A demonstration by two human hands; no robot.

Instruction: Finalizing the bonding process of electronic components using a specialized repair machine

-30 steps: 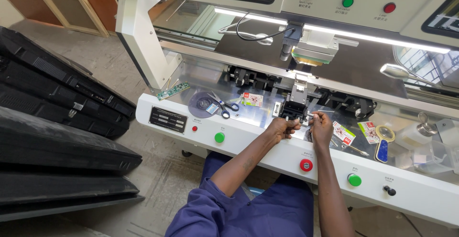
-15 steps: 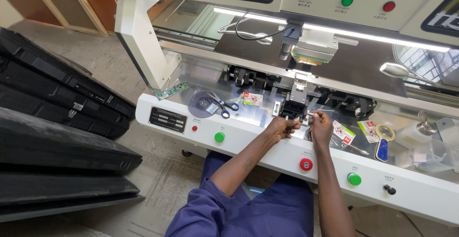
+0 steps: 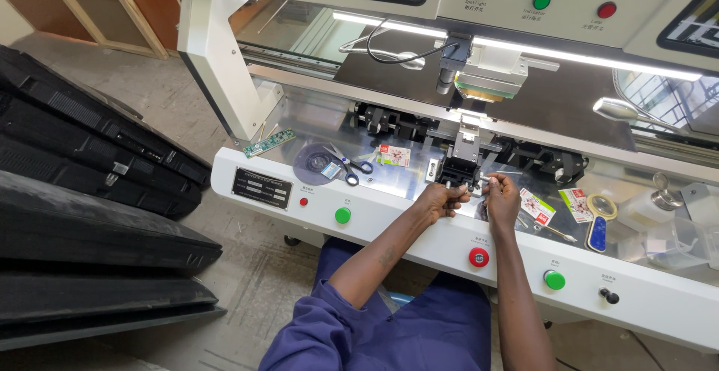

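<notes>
— Black clamp block on the shiny machine bed — is that where both hands are?

— Yes. The left hand sits at its front, fingers curled close together against it. The right hand is just beside it, fingertips pinching something thin and pale. It is too small to tell what, maybe a little strip.

— Has anything moved?

— Hardly. Both hands sit at the block just as they did a second ago, so this is slow, fiddly work.

— Any room to move?

— Some. The scissors and round disc lie well apart to the left, and the small cards and magnifier to the right. The white front edge with the red button is right under the wrists.
</notes>
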